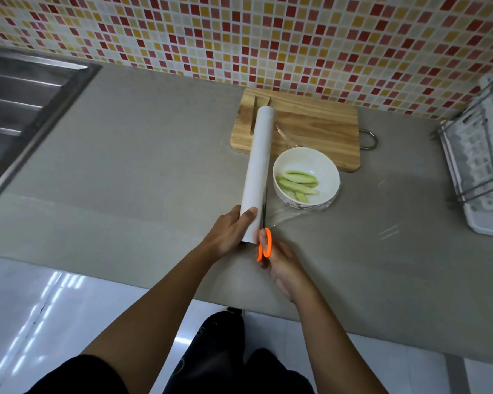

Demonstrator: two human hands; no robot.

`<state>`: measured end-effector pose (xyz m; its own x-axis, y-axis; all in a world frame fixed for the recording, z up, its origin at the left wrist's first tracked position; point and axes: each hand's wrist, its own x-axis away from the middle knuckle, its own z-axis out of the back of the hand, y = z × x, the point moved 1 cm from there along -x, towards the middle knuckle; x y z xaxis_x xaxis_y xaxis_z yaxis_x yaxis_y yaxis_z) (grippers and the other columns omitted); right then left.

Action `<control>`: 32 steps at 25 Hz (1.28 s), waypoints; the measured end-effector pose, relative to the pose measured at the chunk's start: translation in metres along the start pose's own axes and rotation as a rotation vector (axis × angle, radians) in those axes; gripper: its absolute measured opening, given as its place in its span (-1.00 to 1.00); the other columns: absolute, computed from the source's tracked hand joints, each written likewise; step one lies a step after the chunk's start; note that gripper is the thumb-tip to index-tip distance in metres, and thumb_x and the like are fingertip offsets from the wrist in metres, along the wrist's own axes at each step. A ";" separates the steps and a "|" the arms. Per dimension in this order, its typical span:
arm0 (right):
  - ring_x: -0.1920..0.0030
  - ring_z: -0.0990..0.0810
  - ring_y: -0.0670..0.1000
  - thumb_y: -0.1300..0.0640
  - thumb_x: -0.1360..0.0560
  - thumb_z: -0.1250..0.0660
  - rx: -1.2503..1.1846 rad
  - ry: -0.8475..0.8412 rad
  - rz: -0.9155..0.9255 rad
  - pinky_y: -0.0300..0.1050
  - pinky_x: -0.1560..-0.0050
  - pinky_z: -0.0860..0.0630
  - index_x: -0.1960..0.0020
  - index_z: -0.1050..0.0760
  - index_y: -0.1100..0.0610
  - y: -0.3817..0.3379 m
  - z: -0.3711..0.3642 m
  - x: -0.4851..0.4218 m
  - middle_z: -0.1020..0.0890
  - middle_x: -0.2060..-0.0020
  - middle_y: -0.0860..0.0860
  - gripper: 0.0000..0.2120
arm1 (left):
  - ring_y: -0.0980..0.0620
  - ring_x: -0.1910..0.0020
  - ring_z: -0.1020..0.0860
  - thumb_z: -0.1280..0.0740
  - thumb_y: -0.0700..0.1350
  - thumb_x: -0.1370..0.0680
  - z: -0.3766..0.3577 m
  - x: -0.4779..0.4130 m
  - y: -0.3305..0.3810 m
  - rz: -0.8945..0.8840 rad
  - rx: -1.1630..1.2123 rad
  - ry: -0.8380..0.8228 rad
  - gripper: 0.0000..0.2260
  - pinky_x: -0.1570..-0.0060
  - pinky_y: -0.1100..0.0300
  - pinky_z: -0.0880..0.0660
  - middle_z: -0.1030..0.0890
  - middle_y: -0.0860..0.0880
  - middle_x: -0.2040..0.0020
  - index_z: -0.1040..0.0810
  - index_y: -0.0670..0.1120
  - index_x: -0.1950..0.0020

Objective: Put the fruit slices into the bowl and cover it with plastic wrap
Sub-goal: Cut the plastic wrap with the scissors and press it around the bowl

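Through the head camera: grips the near end of the white plastic wrap roll (258, 166) with the left hand (231, 231), fingers and thumb curled round it. Holds orange-handled scissors (264, 243) in the right hand (282, 265), fingers through the loops, blades running away along the roll's right side. Shows clear film (296, 216) pulled rightward from the roll over the white bowl (308, 201). Finds the green fruit slices (298, 182) lying inside that bowl, on the grey counter (154, 166) at the near edge of a wooden cutting board (310, 129). Takes in a steel sink (20, 109) far left and a dish rack (481, 166) far right.
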<state>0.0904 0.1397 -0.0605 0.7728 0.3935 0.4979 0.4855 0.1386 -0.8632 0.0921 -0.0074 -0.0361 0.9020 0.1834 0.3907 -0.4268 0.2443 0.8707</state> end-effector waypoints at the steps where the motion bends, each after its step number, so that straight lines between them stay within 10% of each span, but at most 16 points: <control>1: 0.43 -0.33 -0.11 -0.47 -0.20 -0.31 0.012 0.004 0.014 -0.29 0.35 -0.32 0.32 -0.46 -0.04 -0.001 0.001 -0.002 -0.36 0.48 -0.09 -0.51 | 0.01 0.10 -0.58 -0.13 0.26 -0.51 -0.001 0.000 -0.001 0.001 0.007 -0.001 -0.58 0.14 0.17 -0.46 -0.62 -0.04 0.05 -0.53 -0.05 -0.03; 19: 0.39 -0.49 -0.28 -0.06 -0.53 -0.24 -0.092 -0.014 0.057 -0.40 0.36 -0.41 0.28 -0.58 -0.04 -0.039 -0.004 -0.049 -0.59 0.43 -0.22 -0.74 | -0.02 -0.05 -0.56 -0.13 0.19 -0.58 0.016 0.008 -0.011 -0.001 -0.049 -0.090 -0.62 -0.02 0.14 -0.48 -0.60 -0.07 -0.11 -0.46 -0.01 -0.25; 26: 0.11 -0.64 -0.13 0.10 -0.49 -0.32 -0.278 -0.053 0.078 -0.29 0.15 -0.56 0.01 -0.61 0.12 -0.038 -0.007 -0.053 -0.71 0.13 -0.05 -0.85 | 0.04 -0.18 -0.50 -0.01 0.30 -0.52 0.024 0.008 -0.016 -0.067 -0.152 -0.181 -0.40 -0.08 0.25 -0.37 -0.42 0.07 -0.35 0.05 0.23 -0.53; 32: 0.12 -0.61 -0.13 0.13 -0.48 -0.34 -0.324 -0.018 0.053 -0.32 0.16 -0.54 -0.03 -0.60 0.14 -0.037 -0.008 -0.058 -0.68 0.12 -0.03 -0.84 | 0.01 -0.11 -0.57 -0.04 0.27 -0.57 0.033 -0.014 0.005 -0.073 0.002 0.110 -0.73 -0.20 0.04 -0.48 -0.61 0.10 -0.09 -0.48 0.31 -0.11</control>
<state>0.0312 0.1046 -0.0571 0.7948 0.4088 0.4486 0.5516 -0.1782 -0.8149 0.0789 -0.0399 -0.0273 0.9183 0.2688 0.2907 -0.3597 0.2594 0.8963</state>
